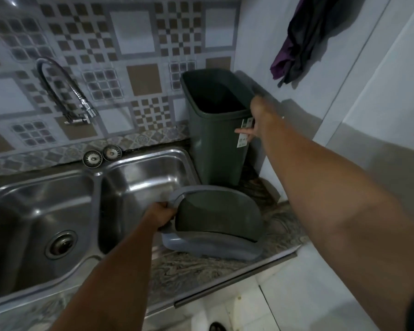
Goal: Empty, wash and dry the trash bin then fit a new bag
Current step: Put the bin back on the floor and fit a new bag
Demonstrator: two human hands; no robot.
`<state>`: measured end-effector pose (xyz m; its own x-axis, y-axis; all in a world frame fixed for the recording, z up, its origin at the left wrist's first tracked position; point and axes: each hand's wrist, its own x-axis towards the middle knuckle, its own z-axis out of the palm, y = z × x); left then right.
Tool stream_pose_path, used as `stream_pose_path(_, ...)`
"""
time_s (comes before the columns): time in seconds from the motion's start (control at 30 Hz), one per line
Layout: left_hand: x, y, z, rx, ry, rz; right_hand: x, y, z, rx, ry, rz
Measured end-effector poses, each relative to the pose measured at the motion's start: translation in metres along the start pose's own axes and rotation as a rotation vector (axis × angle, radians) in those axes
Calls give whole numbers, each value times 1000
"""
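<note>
A dark green trash bin (pixel 213 139) stands upright and open on the counter in the back right corner, with a white label near its right edge. Its inside looks dark and I see no bag in it. My right hand (pixel 255 123) reaches to the bin's right upper corner, thumb along the front by the label, the fingers hidden behind the rim. The bin's lid (pixel 215 220), grey frame with a dark swing flap, lies on the counter beside the sink's right basin. My left hand (pixel 161 216) grips the lid's left edge.
A double steel sink (pixel 89 194) fills the left, with a drain in the left basin (pixel 60 244). Two strainer plugs (pixel 102 156) sit on its back ledge. A flexible faucet (pixel 65 91) comes from the tiled wall. A dark cloth (pixel 304 37) hangs at upper right. The counter edge (pixel 237 280) runs below.
</note>
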<state>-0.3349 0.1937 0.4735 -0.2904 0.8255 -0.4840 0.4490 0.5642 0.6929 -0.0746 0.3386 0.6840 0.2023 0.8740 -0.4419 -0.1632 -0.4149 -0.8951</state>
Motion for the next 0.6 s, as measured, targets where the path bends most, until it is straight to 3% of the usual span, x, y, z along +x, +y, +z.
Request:
stream_pose_path(0.2, -39, -8, -32, 47, -37, 102, -72, 17, -22, 10, 7, -38)
stream_pose_path(0.6, -193, -103, -77, 153, -267, 390, -350, 116, -96, 66, 293, -189)
